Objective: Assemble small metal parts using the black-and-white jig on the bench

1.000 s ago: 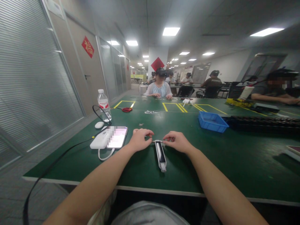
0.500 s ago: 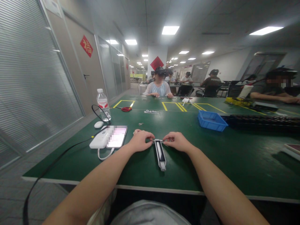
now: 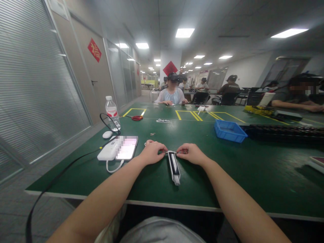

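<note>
A narrow black and white strap-like piece (image 3: 174, 167) lies lengthwise on the green table (image 3: 227, 175), its near end pointing at me. My left hand (image 3: 152, 152) and my right hand (image 3: 190, 153) rest at its far end, one on each side. Both pinch a small metal part at that end with thumb and fingertips; the part itself is too small to name. Both forearms reach in from the bottom edge.
A phone (image 3: 127, 147) lies on a white power bank (image 3: 108, 152) to the left, with a water bottle (image 3: 112, 113) and black cable behind. A blue tray (image 3: 229, 130) sits to the right, red scissors (image 3: 137, 117) farther back. People sit at the far tables.
Both hands stay pinched at the far end of the strap piece. Only slight finger shifts and a small camera movement show.
</note>
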A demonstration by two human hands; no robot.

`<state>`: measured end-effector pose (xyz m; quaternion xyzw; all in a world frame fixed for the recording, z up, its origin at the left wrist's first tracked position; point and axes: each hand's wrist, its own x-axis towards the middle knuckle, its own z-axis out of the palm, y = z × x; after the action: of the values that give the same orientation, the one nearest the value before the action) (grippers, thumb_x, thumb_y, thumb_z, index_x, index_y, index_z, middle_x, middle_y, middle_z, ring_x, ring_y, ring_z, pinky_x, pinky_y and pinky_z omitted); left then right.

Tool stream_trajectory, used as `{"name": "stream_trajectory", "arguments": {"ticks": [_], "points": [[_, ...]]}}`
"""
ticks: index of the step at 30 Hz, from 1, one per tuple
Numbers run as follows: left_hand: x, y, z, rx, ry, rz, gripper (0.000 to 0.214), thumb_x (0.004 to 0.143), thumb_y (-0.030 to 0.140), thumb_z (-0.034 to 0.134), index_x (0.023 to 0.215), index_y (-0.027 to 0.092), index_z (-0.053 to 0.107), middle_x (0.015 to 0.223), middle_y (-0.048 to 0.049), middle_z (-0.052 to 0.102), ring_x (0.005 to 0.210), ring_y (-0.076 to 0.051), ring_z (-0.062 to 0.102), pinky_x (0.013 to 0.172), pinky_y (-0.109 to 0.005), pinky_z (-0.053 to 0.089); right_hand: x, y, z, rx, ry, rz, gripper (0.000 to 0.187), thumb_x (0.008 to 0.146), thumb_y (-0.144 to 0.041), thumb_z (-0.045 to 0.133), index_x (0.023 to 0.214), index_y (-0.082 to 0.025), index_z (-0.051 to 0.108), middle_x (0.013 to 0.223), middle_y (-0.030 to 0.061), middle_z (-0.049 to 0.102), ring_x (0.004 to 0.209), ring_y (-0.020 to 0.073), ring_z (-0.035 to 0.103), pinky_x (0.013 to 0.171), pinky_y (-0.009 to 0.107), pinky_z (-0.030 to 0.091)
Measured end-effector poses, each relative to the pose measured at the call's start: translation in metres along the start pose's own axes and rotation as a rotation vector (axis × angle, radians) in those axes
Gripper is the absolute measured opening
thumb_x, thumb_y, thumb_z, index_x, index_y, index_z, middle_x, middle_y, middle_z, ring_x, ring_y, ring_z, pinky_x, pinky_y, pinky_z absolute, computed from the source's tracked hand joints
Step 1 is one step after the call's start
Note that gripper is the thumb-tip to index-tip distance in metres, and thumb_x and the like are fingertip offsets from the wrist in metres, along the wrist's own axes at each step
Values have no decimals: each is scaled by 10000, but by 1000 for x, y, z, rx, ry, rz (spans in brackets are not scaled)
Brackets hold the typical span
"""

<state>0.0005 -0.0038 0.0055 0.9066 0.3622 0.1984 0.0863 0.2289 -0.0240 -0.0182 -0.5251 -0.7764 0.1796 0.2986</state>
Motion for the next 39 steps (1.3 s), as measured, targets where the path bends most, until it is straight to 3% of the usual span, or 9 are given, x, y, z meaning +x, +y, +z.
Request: {"name": "stream_trajectory", "arguments": {"ticks": [28, 39], "points": [[1, -3, 3, -12, 11, 3, 149, 776, 299, 557, 849, 225, 664, 852, -12, 685, 851, -186, 579, 913, -370, 242, -1, -9, -3, -38, 37, 4, 175, 688, -302, 647, 765, -162, 716, 612, 7, 594, 522, 92, 474, 507, 221, 388], [1, -3, 4, -10, 8, -2, 151, 784, 304, 555, 855, 223, 660, 852, -11, 681, 855, -188, 582, 901, -378, 234, -1, -7, -3, -34, -3, 40, 200, 698, -320, 635, 772, -151, 714, 592, 3, 587, 508, 89, 458, 497, 221, 369]]}}
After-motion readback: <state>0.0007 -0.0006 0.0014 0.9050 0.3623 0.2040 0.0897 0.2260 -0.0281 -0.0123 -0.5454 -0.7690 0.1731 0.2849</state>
